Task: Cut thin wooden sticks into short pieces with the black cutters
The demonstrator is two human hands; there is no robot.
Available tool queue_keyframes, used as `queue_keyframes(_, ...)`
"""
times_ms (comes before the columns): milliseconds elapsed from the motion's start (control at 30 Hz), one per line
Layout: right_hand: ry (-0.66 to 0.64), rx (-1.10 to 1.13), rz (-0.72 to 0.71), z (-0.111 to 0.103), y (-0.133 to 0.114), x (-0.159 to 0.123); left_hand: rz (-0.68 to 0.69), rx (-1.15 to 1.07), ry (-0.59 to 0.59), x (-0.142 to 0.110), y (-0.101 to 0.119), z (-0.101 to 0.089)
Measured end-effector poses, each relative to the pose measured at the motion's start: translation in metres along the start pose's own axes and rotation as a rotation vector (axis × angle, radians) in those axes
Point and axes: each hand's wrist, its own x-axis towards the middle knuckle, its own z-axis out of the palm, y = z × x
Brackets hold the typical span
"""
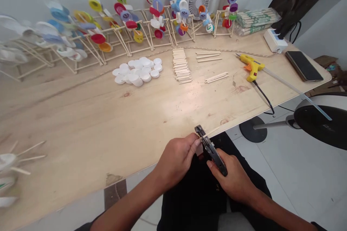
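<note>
one stick (213, 131) in left hand (176, 160), pliers (210, 150) in right hand (233, 180), table edge (127, 177)

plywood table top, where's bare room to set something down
Bare wood shows across the plywood table top between the white bottle caps and the near edge, left of the left hand. A smaller patch lies in front of the craft sticks, short of the yellow hot glue gun. Crowded along the back, by the stick frames with coloured caps.
</note>
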Motion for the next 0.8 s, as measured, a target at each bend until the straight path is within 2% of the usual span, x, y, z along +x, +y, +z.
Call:
queue_keyframes(133, -0.032, 0.026, 0.031, 0.000, 0.000, 0.002, 0.217, 0.525, 0.218, 0.000, -0.008, 0.010)
queue_keyframes(233, -0.034, 0.045, 0.059, 0.002, 0.001, 0.004, 0.327, 0.754, 0.341, 0.003, -0.015, 0.016)
queue_keyframes(367, -0.048, 0.073, 0.091, 0.003, 0.003, 0.007, 0.375, 0.813, 0.386, 0.007, -0.024, 0.021)
queue_keyframes(667, -0.111, 0.093, 0.086, 0.007, 0.010, 0.014, 0.390, 0.835, 0.347, 0.008, -0.029, 0.019)
queue_keyframes(800, -0.092, 0.084, 0.050, 0.010, 0.014, 0.016, 0.374, 0.834, 0.341, 0.010, -0.028, 0.019)
